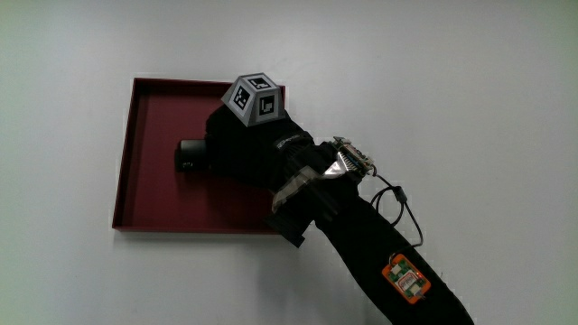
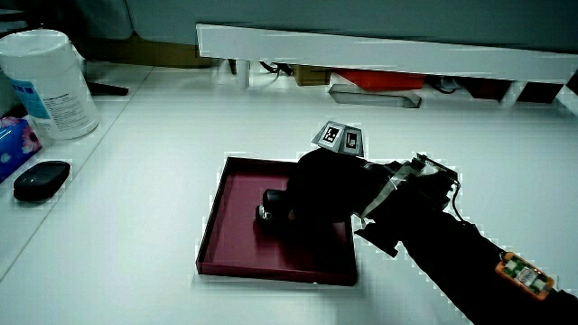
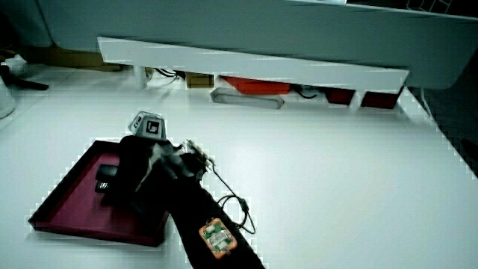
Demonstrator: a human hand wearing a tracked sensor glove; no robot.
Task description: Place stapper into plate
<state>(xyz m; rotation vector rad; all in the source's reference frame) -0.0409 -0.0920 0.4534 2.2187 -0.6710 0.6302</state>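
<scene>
Forearm [image 1: 379,253] low over white table [image 1: 470,81], fingers [image 1: 209,155] clamped on black stapler [image 1: 190,153] in red tray [image 1: 144,108]; low partition [image 2: 379,50]

One tray [image 1: 144,162], dark red, on table [image 1: 470,90]. One stapler [image 1: 190,155], black, in tray. One gloved hand [image 1: 248,144], one patterned cube [image 1: 253,97] on its back. In a side view: one white canister [image 2: 50,83], one black mouse [image 2: 41,179], one partition [image 2: 379,50].
</scene>
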